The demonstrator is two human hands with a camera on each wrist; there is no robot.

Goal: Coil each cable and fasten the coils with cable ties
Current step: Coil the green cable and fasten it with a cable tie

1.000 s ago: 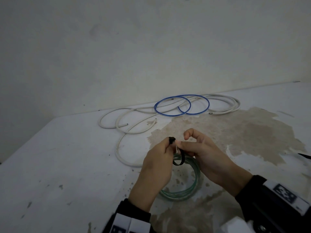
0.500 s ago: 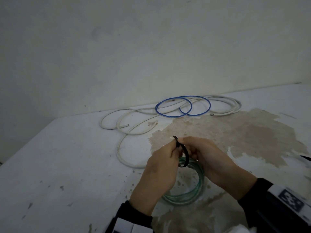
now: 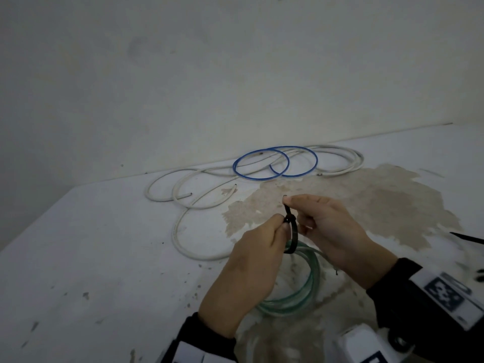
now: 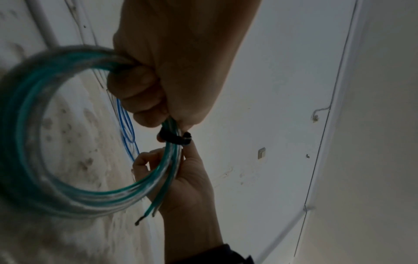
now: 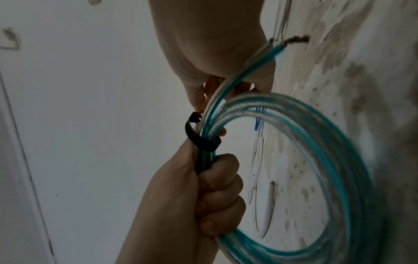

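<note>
- The left hand (image 3: 251,260) has its fingers wrapped around the bundled strands of a green coil (image 3: 301,292), gripping it just below a black cable tie (image 3: 292,231) looped around those strands.
- The right hand (image 3: 327,229) pinches the tie's free tail between thumb and forefinger, the tail rising up and away from the tie's head; its other fingers curl loosely beside the coil.
- In the left wrist view, the left hand (image 4: 172,71) closes on the coil (image 4: 29,125) while the tie (image 4: 174,139) sits just past its fingertips, with the right hand (image 4: 181,178) on the far side of the band.
- In the right wrist view, the tie (image 5: 199,139) crosses the strands at a slant between the right hand (image 5: 214,44) and the left hand (image 5: 203,196); two bare wire ends of the coil (image 5: 328,142) poke past the right palm.
- The coil hangs in the air over the near middle of a stained white table (image 3: 91,258).
- A blue cable (image 3: 275,163) lies in two overlapping rings at the table's far edge, atop a loose white cable (image 3: 188,203) sprawling to the left and right.
- A thin black strip (image 3: 466,238) lies at the right edge, well apart from the hands.
</note>
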